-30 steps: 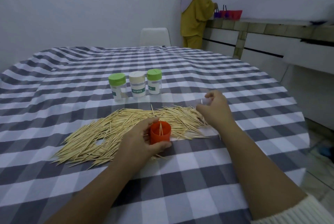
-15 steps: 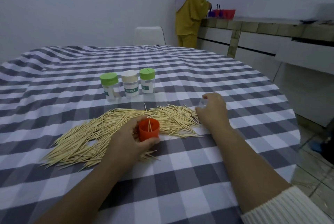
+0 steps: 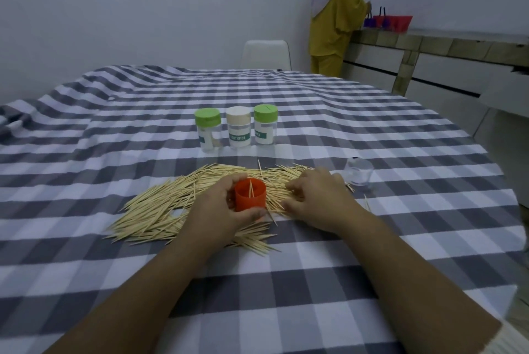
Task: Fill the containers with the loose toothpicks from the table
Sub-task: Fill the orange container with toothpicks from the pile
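A wide pile of loose toothpicks (image 3: 171, 207) lies on the checked tablecloth in front of me. My left hand (image 3: 217, 210) grips a small open orange container (image 3: 250, 196) standing on the pile, with a few toothpicks upright inside. My right hand (image 3: 317, 199) sits on the pile's right part, just right of the orange container, its bent fingers and thumb closing on toothpicks. Behind the pile three capped containers stand in a row: a green-lidded one (image 3: 207, 129), a cream-lidded one (image 3: 238, 126) and another green-lidded one (image 3: 266, 124).
A small clear plastic piece (image 3: 358, 174) lies on the cloth to the right of my right hand. The round table (image 3: 429, 210) drops off at the right. A white chair (image 3: 266, 54) stands behind it, and a person (image 3: 333, 13) stands at a far counter.
My right hand let go of the clear plastic piece at the right and moved left onto the toothpick pile. My left hand kept holding the orange container.
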The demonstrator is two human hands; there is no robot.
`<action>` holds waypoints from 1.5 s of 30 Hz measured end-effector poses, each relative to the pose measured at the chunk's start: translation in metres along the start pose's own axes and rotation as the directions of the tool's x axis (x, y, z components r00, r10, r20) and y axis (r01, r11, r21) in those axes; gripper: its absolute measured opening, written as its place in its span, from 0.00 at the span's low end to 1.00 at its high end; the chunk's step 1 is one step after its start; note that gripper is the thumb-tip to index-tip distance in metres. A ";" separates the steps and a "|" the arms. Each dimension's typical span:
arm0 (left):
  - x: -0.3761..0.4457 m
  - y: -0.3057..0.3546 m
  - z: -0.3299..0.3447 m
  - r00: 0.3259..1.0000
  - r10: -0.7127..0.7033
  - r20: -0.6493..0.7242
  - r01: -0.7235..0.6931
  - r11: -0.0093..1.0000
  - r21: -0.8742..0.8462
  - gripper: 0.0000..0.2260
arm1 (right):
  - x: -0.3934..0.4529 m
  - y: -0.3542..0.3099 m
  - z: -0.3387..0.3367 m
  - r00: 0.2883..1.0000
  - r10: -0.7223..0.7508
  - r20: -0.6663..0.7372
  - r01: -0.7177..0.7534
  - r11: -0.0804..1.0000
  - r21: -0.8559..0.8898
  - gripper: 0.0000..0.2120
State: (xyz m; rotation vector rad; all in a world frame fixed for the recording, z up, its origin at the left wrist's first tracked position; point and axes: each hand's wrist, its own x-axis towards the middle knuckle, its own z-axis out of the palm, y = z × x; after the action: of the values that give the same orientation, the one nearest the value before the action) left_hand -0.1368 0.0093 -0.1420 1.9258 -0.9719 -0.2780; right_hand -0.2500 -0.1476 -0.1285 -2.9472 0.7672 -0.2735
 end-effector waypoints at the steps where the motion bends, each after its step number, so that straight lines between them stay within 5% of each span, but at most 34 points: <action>1: 0.000 0.000 0.000 1.000 -0.001 0.003 0.001 1.000 0.002 0.33 | 0.001 -0.003 0.000 1.000 -0.016 -0.008 0.016 1.000 -0.022 0.19; 11: 0.001 0.001 -0.004 0.999 -0.018 0.029 0.018 1.000 -0.004 0.34 | 0.007 -0.008 -0.001 0.995 -0.043 -0.091 0.023 0.978 -0.208 0.12; 18: 0.002 0.000 -0.005 0.999 -0.023 0.042 0.022 1.000 0.013 0.34 | 0.007 -0.003 -0.007 0.992 0.072 -0.101 -0.064 0.995 0.073 0.09; 24: 0.003 0.000 -0.005 0.999 -0.020 0.049 0.019 1.000 0.018 0.34 | 0.004 -0.009 -0.007 0.991 0.117 -0.058 -0.083 0.905 0.418 0.09; 37: 0.000 -0.005 -0.005 0.998 -0.016 0.057 0.018 0.999 -0.033 0.35 | 0.005 -0.012 -0.018 0.996 0.086 -0.024 -0.058 0.831 0.554 0.09; 45: 0.002 -0.007 -0.003 0.998 -0.020 0.057 0.022 0.999 -0.040 0.36 | 0.014 -0.037 -0.037 0.982 0.185 -0.028 -0.043 0.367 0.929 0.09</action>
State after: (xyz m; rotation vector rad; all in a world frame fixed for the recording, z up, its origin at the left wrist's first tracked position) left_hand -0.1302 0.0119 -0.1462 1.9006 -0.9761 -0.3634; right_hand -0.2276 -0.1237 -0.0855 -1.7603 0.5323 -0.6403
